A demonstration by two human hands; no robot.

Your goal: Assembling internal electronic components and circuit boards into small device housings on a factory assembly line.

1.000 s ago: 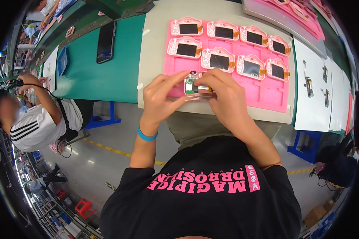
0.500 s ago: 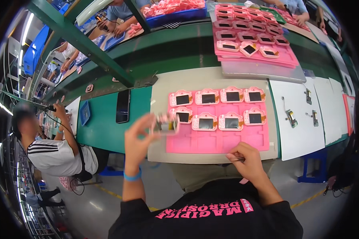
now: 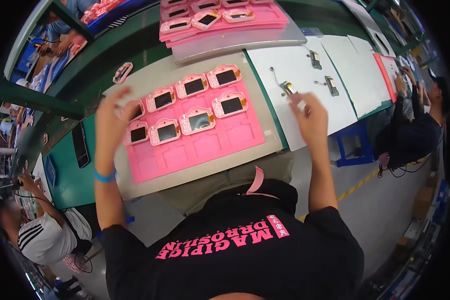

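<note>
My left hand (image 3: 111, 122), with a blue band at the wrist, is raised over the left edge of a pink foam tray (image 3: 195, 157). Its fingers are apart and nothing shows in them. Beyond its fingertips a pink camera-shaped case (image 3: 123, 73) lies on the green ledge. Two rows of similar cases with dark screens, such as a pink case (image 3: 197, 121), sit in the tray; my left hand partly covers one. On the right, my right hand (image 3: 311, 119) pinches the near end of a small circuit board (image 3: 287, 89) lying on white sheet. Something dark between its fingers is unclear.
Two more circuit boards (image 3: 314, 59) lie on the white sheet (image 3: 335, 107). Stacked pink trays (image 3: 265, 22) of cases stand at the back on a grey slab (image 3: 235, 44). A phone (image 3: 81, 145) rests on the green mat at left. Other people work on both sides.
My left hand has let go of the case, which now lies on the far ledge. My right hand has moved from the tray's front edge to the circuit board. The view has swung right.
</note>
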